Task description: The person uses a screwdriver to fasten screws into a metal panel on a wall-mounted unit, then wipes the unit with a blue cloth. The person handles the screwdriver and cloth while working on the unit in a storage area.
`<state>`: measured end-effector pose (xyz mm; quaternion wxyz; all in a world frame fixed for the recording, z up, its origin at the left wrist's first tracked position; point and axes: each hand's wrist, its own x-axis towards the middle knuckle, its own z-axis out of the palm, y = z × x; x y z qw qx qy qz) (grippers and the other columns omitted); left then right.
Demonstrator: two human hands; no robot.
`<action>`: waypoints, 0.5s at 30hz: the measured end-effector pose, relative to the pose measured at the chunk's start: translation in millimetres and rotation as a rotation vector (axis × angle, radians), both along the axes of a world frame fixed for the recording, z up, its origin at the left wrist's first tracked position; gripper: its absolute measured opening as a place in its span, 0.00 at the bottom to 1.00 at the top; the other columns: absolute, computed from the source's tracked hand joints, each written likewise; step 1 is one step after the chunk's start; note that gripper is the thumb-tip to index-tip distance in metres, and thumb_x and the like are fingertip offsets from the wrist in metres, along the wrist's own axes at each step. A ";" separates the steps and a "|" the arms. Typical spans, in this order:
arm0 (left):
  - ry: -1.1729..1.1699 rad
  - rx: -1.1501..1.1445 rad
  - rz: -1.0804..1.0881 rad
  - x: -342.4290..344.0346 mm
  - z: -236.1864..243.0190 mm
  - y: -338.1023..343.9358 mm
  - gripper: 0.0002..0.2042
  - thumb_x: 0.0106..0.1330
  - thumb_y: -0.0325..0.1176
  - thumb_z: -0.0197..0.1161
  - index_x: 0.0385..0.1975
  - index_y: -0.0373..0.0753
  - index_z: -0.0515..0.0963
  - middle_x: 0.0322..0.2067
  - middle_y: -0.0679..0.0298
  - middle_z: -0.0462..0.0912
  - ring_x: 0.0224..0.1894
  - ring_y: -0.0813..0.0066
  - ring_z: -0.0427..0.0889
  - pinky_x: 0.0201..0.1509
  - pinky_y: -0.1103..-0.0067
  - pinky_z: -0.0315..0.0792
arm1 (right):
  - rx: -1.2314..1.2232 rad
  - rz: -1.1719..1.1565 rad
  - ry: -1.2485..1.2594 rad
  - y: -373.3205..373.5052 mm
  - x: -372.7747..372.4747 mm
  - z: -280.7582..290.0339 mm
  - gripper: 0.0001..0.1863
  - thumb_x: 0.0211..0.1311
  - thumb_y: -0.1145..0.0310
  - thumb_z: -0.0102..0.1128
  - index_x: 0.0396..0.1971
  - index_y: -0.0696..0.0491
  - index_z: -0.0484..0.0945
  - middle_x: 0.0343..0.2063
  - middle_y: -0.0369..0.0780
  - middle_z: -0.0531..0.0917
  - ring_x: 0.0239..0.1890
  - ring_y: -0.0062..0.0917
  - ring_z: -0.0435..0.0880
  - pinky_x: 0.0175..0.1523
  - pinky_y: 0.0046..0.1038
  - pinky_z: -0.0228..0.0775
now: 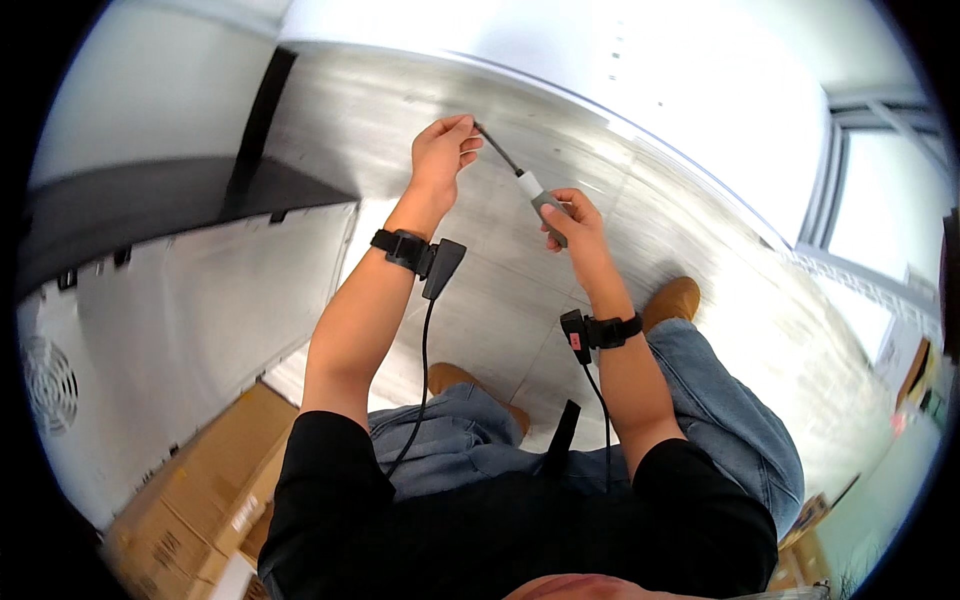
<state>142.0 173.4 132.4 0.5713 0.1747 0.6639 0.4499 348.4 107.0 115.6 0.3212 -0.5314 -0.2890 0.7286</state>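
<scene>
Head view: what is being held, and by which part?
A slim tool; the right hand has its grip on the gray handle, the left hand at the tip of the dark shaft.

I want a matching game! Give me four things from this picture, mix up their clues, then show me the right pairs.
Things:
1. tool
2. jeans
3. straps
4. box

Clues:
A. black
B. at the picture's lower left
C. held by the right hand
D. blue

Pairs: 1-C, 2-D, 3-A, 4-B
</scene>
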 end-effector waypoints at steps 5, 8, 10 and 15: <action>0.113 0.195 -0.376 105.2 -3.7 61.0 0.11 0.64 0.35 0.61 0.42 0.36 0.78 0.34 0.65 0.81 0.36 0.78 0.78 0.36 0.81 0.72 | 0.097 -0.378 -0.004 -2.9 72.2 0.8 0.08 0.61 0.68 0.59 0.37 0.55 0.75 0.23 0.35 0.76 0.24 0.15 0.74 0.27 0.19 0.64; 0.596 0.476 -0.613 163.7 -14.7 85.2 0.12 0.61 0.34 0.63 0.41 0.36 0.78 0.32 0.64 0.82 0.33 0.76 0.79 0.36 0.79 0.72 | 0.147 -0.559 -0.019 -6.8 101.0 -6.9 0.08 0.62 0.67 0.57 0.37 0.53 0.75 0.20 0.37 0.77 0.21 0.17 0.72 0.26 0.19 0.63; 0.692 0.515 -0.687 189.9 -24.7 94.1 0.12 0.59 0.34 0.64 0.41 0.37 0.78 0.30 0.63 0.82 0.31 0.75 0.79 0.36 0.78 0.72 | 0.160 -0.613 -0.087 -7.0 116.3 -12.5 0.07 0.63 0.66 0.55 0.36 0.53 0.74 0.20 0.38 0.77 0.19 0.18 0.71 0.25 0.19 0.62; 0.975 0.604 -0.686 215.1 -40.6 108.5 0.10 0.59 0.34 0.63 0.36 0.36 0.79 0.29 0.62 0.82 0.29 0.68 0.79 0.35 0.73 0.72 | 0.122 -0.718 0.016 -3.6 130.6 -20.1 0.07 0.64 0.66 0.53 0.37 0.53 0.74 0.19 0.38 0.77 0.17 0.18 0.70 0.23 0.19 0.61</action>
